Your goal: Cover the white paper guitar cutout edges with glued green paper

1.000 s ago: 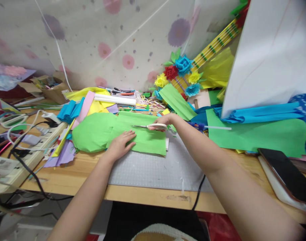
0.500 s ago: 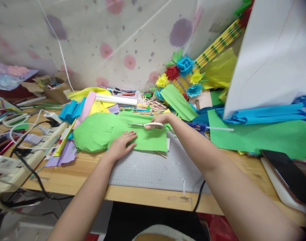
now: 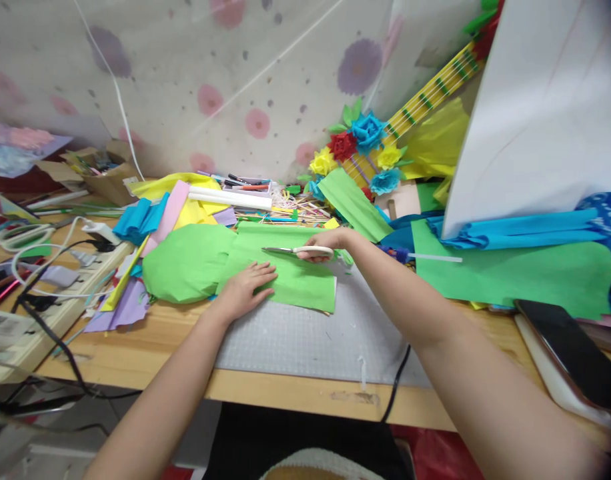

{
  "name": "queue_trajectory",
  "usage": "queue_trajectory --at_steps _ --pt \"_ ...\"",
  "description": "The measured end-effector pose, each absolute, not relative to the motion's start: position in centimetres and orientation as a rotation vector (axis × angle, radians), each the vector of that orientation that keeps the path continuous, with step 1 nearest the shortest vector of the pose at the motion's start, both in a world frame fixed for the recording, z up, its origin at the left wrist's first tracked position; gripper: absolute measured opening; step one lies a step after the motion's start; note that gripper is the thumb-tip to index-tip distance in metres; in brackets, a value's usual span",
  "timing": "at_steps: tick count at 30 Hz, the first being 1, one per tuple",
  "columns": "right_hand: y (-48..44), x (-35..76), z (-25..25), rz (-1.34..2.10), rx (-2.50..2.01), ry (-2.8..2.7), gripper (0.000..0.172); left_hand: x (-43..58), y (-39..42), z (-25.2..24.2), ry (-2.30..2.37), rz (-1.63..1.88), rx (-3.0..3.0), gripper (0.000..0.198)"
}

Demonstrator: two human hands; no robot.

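Note:
My right hand [image 3: 325, 244] is closed around the white handles of a pair of scissors [image 3: 285, 251]. The metal blades point left and lie over a sheet of green paper [image 3: 295, 283]. My left hand [image 3: 248, 288] rests flat on that sheet, fingers stretched toward the blades, just below them. To the left, a rounded green paper-covered shape [image 3: 185, 263] lies against the sheet. Part of the sheet lies over a grey cutting mat [image 3: 305, 340]. Whether the blades have paper between them I cannot tell.
A power strip [image 3: 80, 293] with cables lies at the left. White tubes [image 3: 230, 197] and many thin sticks are behind the sheet. A paper-flower guitar [image 3: 365, 163] leans at the back. At the right are a white board [image 3: 535, 120], more green paper [image 3: 510, 280] and a phone [image 3: 570, 347].
My right hand and the scissors have shifted slightly to the right over the green sheet. The left hand stays flat on it. The whole view has moved a little.

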State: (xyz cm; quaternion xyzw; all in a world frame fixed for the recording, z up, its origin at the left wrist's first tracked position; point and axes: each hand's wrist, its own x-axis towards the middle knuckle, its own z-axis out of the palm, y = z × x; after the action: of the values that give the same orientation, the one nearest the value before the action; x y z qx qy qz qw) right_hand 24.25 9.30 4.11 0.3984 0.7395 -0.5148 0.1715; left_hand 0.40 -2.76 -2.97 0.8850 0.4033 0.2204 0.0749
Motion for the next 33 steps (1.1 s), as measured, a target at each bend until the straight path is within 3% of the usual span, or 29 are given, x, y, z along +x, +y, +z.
queue_trajectory --at_steps 15,26,33 --pt "10.4 26.5 4.1 -1.470 1.168 1.965 0.065 1.4 -2.5 -3.3 1.080 1.229 2.849 0.022" --pt "10.5 24.9 3.7 -1.599 1.195 2.067 0.050 2.1 -2.9 -2.9 0.976 1.317 2.864 0.026" --pt "10.4 23.9 3.2 -1.511 1.115 2.301 0.052 1.8 -2.8 -2.9 0.977 1.326 2.806 0.027"
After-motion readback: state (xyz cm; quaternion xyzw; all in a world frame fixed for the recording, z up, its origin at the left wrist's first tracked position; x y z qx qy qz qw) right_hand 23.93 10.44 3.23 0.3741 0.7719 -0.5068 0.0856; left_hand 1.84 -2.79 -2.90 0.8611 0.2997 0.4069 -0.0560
